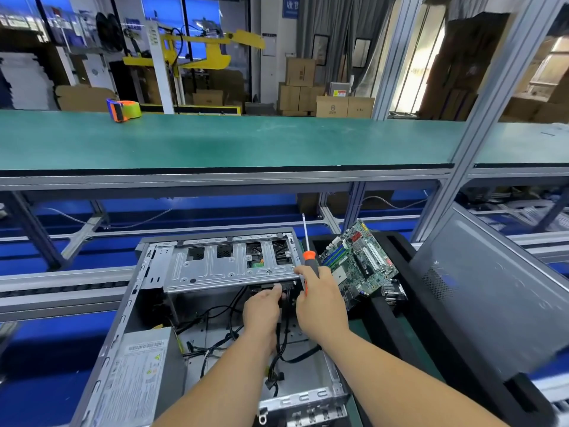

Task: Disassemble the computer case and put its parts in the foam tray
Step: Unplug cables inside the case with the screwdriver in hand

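Observation:
The open computer case (pixel 129 306) lies on its side in front of me. A silver drive cage (pixel 228 266) spans its far end, and a grey power supply (pixel 135 374) fills its near left corner. My left hand (pixel 261 312) reaches under the cage, fingers pinched on a black cable connector (pixel 284 292). My right hand (pixel 320 300) is closed around an orange and black screwdriver (pixel 309 257) with its shaft pointing up. A green motherboard (pixel 360 260) leans in the black foam tray (pixel 397 322) to the right of the case.
The grey side panel (pixel 492 291) leans tilted at the right, over the tray. Loose black cables (pixel 221 331) cross the case floor. A raised green bench (pixel 234 140) lies beyond, with a tape dispenser (pixel 123 110) at its far left. Aluminium frame posts (pixel 462 155) stand right.

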